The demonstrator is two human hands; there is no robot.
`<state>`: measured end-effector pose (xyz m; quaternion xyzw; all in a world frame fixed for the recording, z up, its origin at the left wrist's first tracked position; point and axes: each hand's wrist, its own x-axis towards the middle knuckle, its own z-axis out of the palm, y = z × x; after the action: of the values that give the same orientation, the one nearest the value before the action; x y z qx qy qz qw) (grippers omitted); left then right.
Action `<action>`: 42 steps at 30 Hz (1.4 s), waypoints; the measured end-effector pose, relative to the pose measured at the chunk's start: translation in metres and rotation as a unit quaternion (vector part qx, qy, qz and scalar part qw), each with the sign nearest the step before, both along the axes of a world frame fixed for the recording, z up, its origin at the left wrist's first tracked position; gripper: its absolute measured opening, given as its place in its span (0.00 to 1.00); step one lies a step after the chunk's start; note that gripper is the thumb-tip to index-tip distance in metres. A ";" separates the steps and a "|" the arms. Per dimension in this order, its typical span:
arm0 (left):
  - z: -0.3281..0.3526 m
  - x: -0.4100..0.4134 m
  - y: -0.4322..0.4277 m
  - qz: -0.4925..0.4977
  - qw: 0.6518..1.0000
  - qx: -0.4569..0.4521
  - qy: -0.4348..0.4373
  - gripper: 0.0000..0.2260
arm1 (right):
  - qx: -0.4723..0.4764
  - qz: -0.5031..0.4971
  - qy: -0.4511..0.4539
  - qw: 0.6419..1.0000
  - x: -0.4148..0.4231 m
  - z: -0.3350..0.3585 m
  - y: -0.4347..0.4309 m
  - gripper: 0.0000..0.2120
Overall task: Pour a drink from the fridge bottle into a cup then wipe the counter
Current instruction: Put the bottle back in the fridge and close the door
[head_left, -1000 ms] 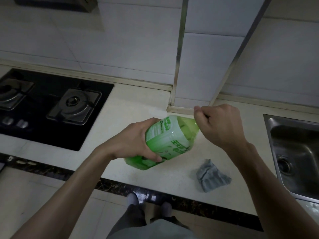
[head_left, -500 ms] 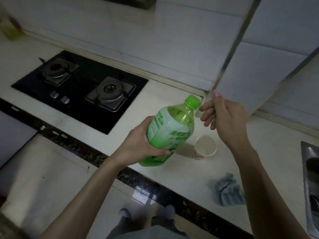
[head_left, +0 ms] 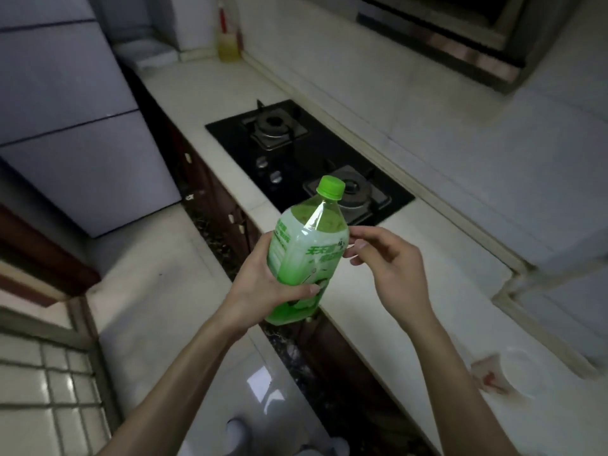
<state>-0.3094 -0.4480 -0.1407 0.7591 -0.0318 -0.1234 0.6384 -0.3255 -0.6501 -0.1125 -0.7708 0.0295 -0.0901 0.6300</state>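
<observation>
On the near side of the hob (head_left: pixel 296 153), above the front edge of the bench (head_left: pixel 460 274):

1. Bottle (head_left: pixel 306 255). Clear green plastic with a green and white label, held off the bench and leaning slightly, neck towards the hob. Pale green drink fills it to the shoulder. The green cap (head_left: pixel 330 185) is on and overlaps the hob's nearer burner in the view.
2. Left hand (head_left: pixel 263 287). It grips the bottle's lower body, its fingers (head_left: pixel 306 290) wrapped round it, thumb across the front of the label.
3. Right hand (head_left: pixel 391 261). It is to the right of the bottle and holds nothing. Its fingers (head_left: pixel 362 245) are loosely curled and slightly apart, their tips at the label's edge; whether they touch is unclear.
4. Cup (head_left: pixel 523 373). White with a red mark, blurred, on the bench well to the near right of the hob.

Beyond the hob, at the bench's far end: a container of yellow liquid (head_left: pixel 228 44).
Left of the hob, across the floor: a fridge (head_left: pixel 75 133).
Above the hob: an extractor hood (head_left: pixel 437 34).
</observation>
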 end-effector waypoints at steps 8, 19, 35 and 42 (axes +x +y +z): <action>-0.017 -0.017 0.141 0.146 0.989 -0.001 0.001 0.38 | -0.002 0.138 0.010 0.990 0.037 -0.007 0.147 0.10; -0.015 -0.050 0.263 0.318 0.946 0.040 -0.035 0.39 | -0.029 0.296 -0.020 0.955 0.065 -0.006 0.296 0.10; 0.007 0.015 0.285 0.438 0.894 0.094 -0.028 0.44 | 0.049 0.397 -0.016 0.916 0.174 -0.004 0.352 0.10; 0.024 0.062 0.290 0.471 0.877 0.092 -0.025 0.44 | 0.064 0.422 -0.039 0.903 0.230 0.008 0.368 0.10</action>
<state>-0.2470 -0.1585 -0.1168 0.7426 0.3254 0.2083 0.5471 -0.0952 -0.2822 -0.1047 -0.6648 -0.3178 0.1563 0.6577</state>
